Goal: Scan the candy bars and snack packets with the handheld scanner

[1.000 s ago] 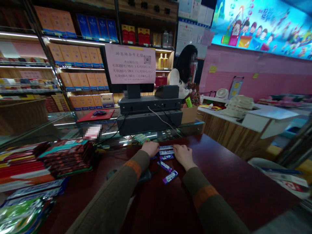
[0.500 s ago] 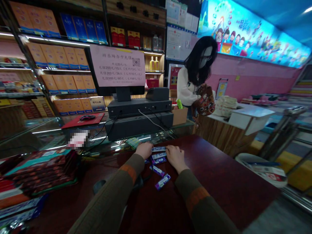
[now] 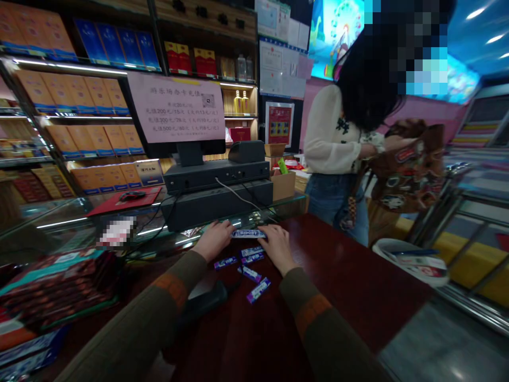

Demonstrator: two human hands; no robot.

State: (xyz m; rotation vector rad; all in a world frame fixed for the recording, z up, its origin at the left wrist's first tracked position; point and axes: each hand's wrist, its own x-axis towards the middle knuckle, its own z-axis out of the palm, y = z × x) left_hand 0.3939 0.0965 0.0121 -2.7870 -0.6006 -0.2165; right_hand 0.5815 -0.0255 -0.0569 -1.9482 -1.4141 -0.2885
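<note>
Between my two hands is a small blue-and-white stick pack (image 3: 248, 233), apparently candy or gum, held by its ends above the far part of the dark red table. The fingers of my left hand (image 3: 214, 241) close on its left end. My right hand (image 3: 277, 246) grips the right end. Just nearer lie several similar purple-and-blue packs, among them a loose pack (image 3: 225, 262) at the left and a slanted pack (image 3: 258, 290) closest to me. Beside my left forearm a black handheld scanner (image 3: 210, 300) rests on the table, partly covered by the sleeve.
Across the glass counter stands a monitor (image 3: 177, 114) with a paper sign, above a dark cash drawer (image 3: 214, 204). Stacked brown packages (image 3: 59, 289) lie at left. A person (image 3: 330, 143) holding a brown bag (image 3: 413, 170) stands beyond the table, near a white bin (image 3: 409, 260).
My hands have drawn one pack away from the others, and my left hand is farther left. The person with the bag has come closer on the right. More of the scanner shows.
</note>
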